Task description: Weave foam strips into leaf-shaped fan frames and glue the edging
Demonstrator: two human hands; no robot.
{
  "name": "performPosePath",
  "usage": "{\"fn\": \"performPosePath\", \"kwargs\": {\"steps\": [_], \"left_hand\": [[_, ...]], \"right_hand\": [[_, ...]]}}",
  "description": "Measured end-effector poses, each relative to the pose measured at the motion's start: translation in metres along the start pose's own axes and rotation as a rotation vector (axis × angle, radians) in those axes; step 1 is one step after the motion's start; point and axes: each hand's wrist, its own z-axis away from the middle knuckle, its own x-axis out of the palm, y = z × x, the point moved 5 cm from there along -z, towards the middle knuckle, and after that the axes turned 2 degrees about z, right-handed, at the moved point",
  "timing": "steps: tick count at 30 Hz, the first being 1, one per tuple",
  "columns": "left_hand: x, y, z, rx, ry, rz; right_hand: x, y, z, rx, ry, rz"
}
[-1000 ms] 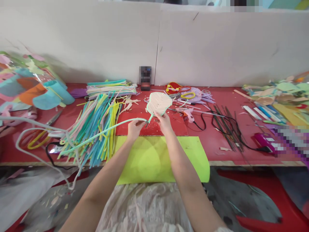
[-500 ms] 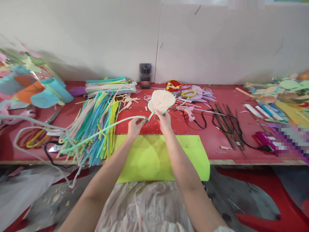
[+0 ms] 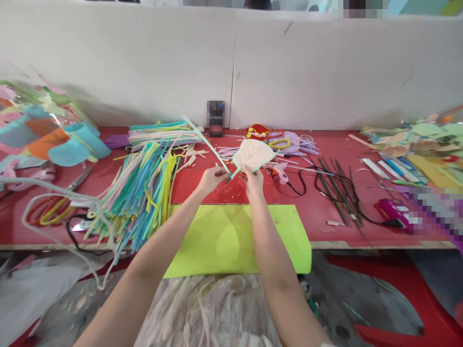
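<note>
My right hand [image 3: 253, 182] pinches a pale cream craft leaf [image 3: 253, 153] near its base. The leaf has a mint-green edge, folded ribs and a short mint-green stem [image 3: 235, 173] pointing down to the left. My left hand [image 3: 213, 179] is closed on a thin pale-green strip [image 3: 209, 143], close to the stem's tip. That strip slants up and away to the left, its far end blurred. Whether strip and stem are joined I cannot tell. Both hands are above a red board [image 3: 231, 193] sprinkled with small bits.
A yellow-green sheet [image 3: 231, 241] hangs over the table's front edge. Bundled coloured strips [image 3: 135, 193] lie at left, beside scissors [image 3: 65, 200]. On the right are a glue gun [image 3: 280, 172], its black cord, dark thin sticks [image 3: 338, 193] and a purple box [image 3: 396, 213].
The strip in my left hand has swung from trailing low at left to slanting up and away. Both hands and the leaf have shifted slightly right, and the leaf has tilted rightward.
</note>
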Motion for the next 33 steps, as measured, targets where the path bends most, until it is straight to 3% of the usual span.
{"fn": "performPosePath", "kwargs": {"steps": [5, 19, 28, 33], "left_hand": [[0.002, -0.001, -0.006, -0.001, -0.050, 0.014], [-0.029, -0.007, 0.021, -0.129, 0.053, 0.040], [-0.028, -0.031, 0.024, -0.131, 0.121, 0.100], [-0.026, -0.029, 0.027, -0.129, 0.114, 0.149]], "right_hand": [[-0.001, 0.000, 0.000, -0.018, 0.006, -0.025], [0.024, 0.009, 0.030, -0.118, 0.028, 0.153], [0.025, 0.019, 0.028, -0.103, 0.031, 0.199], [0.025, 0.022, 0.026, -0.102, 0.024, 0.199]]}}
